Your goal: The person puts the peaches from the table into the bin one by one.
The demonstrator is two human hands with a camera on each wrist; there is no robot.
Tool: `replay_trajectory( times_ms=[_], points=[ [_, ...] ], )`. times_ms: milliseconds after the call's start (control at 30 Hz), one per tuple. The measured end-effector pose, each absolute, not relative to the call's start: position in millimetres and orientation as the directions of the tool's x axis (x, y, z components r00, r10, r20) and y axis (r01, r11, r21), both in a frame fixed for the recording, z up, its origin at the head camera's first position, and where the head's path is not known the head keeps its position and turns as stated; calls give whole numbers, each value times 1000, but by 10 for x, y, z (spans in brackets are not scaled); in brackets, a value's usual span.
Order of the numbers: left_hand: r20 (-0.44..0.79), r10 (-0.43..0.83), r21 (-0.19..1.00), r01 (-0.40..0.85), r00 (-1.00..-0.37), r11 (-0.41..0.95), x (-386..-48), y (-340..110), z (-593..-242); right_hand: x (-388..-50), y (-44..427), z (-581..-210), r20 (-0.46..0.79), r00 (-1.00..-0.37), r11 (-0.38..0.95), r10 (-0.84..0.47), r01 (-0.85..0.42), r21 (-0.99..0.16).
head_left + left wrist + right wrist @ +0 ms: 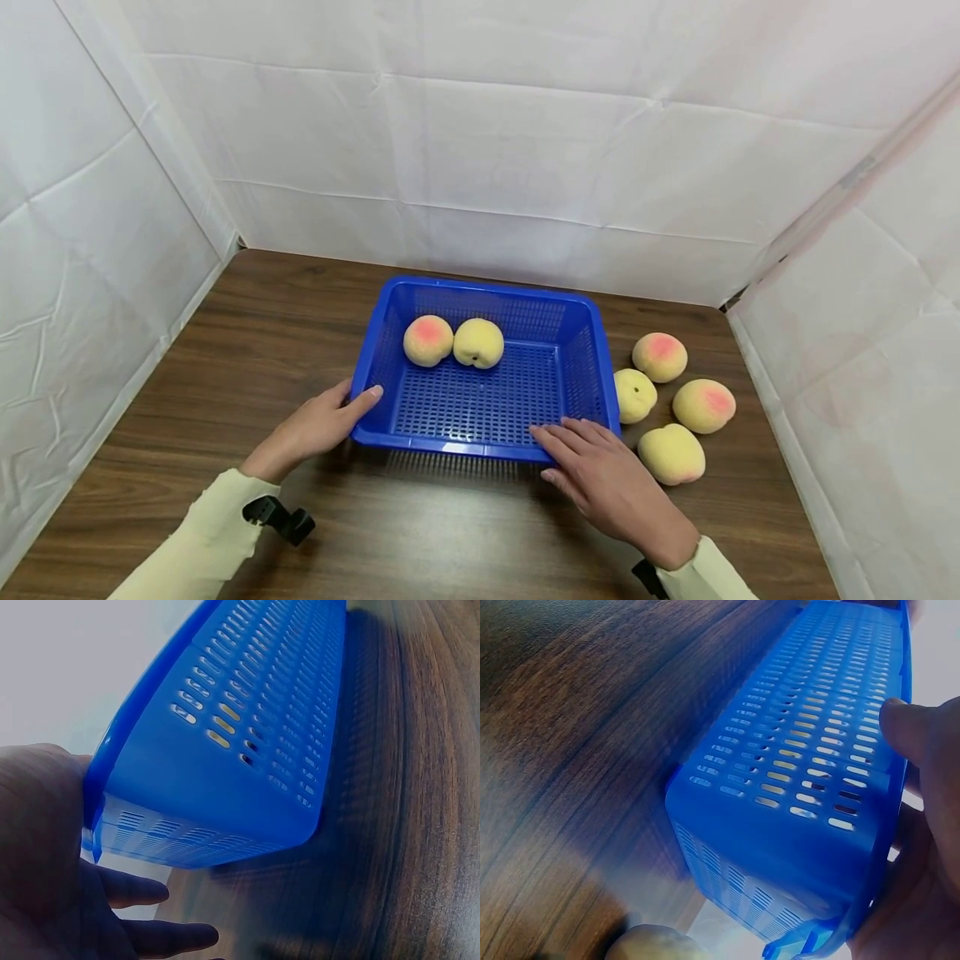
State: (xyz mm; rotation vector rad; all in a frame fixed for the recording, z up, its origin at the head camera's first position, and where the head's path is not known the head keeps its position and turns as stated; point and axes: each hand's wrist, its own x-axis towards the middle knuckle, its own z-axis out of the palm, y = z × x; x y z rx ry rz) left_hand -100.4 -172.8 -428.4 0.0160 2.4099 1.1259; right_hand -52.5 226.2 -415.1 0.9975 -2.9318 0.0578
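A blue plastic basket with slotted walls stands on the table. Inside it, near the back left, lie a peach with a pink blush and a yellower peach, side by side. My left hand holds the left rim near the front corner, thumb over the edge and fingers outside; in the left wrist view some fingers extend below the rim. My right hand grips the front right corner, fingers over the rim; its thumb lies against the outer front wall in the right wrist view.
Several more peaches lie right of the basket, among them a pale one close to its wall and another beside my right hand. White sheeting walls the wooden table at the back and both sides.
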Motion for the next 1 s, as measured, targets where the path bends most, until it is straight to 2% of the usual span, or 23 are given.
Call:
replay_trajectory(
  times_ms=[200, 467, 1000],
  points=[
    [-419, 197, 718, -191, -886, 669, -997, -1720, -4281, -505, 2279, -4138, 64, -789, 789, -611, -613, -34],
    [-416, 188, 719, -195, -890, 667, -987, -1708, -4276, -495, 2306, -4112, 89, -776, 779, -624, -626, 5],
    [-422, 147, 696, -215, -895, 685, -967, -1688, -4292, -483, 2488, -3994, 172, -802, 816, -572, -577, 28]
  ],
)
